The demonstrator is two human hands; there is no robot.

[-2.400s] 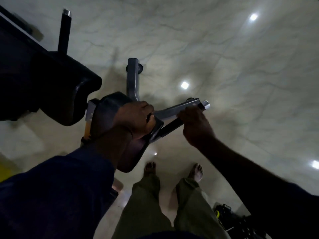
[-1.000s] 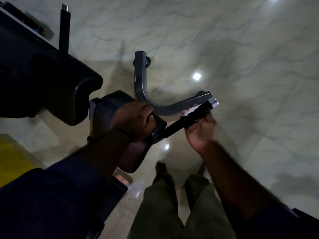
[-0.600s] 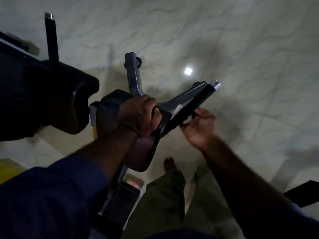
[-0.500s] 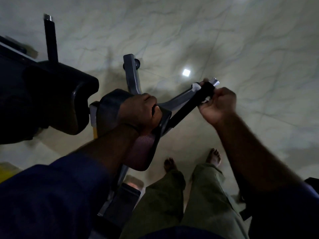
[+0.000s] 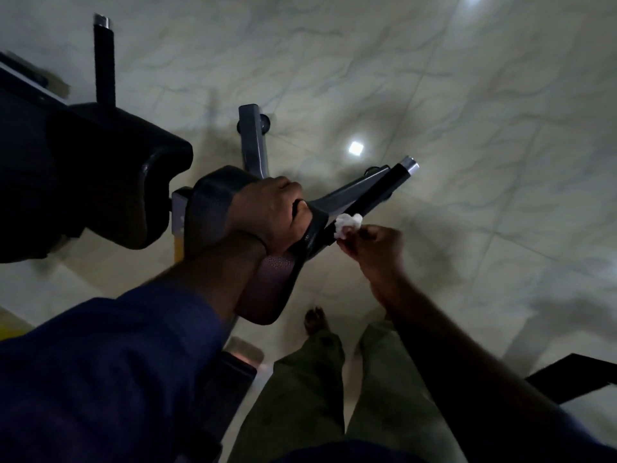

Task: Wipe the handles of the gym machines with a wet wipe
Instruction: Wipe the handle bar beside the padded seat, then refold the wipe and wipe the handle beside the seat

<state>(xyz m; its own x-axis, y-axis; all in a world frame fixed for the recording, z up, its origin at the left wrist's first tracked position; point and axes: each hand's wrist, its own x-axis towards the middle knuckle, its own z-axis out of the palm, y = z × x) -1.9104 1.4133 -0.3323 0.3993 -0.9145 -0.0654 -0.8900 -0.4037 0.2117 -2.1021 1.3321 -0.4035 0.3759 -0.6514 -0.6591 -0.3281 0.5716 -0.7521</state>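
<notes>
In the head view, the wet wipe (image 5: 347,225) is showing as a small white wad, crumpled into a lump with uneven folds, bright against the dim scene. The handle (image 5: 380,192) is running as a straight black bar, slanting up and to the right and ending in a silver cap. A grey frame (image 5: 253,145) is lying behind it, one arm running alongside the handle and another reaching up and away.

The right hand (image 5: 374,248) is pinching the wipe between its thumb and fingertips, its other fingers curled in, and is pressing the wad against the lower end of the handle. That spot lies just beside the point where the bar meets the dark arm pad (image 5: 213,198). The wipe is sitting at the fingertips, above and to the left of the hand's palm, and touching the bar.

The left hand (image 5: 270,212) is gripping the upper edge of the arm pad, fingers curled over it, just to the left of the wipe but not touching it. Its forearm is coming out of a dark blue sleeve (image 5: 100,362).

A large black cushion (image 5: 100,168) is filling the left side, with a second handle (image 5: 104,61) standing upright above it. Below, olive trousers (image 5: 310,379) and a bare foot (image 5: 315,320) are showing over the pale veined tiled floor (image 5: 467,128), which is reflecting spots of light.
</notes>
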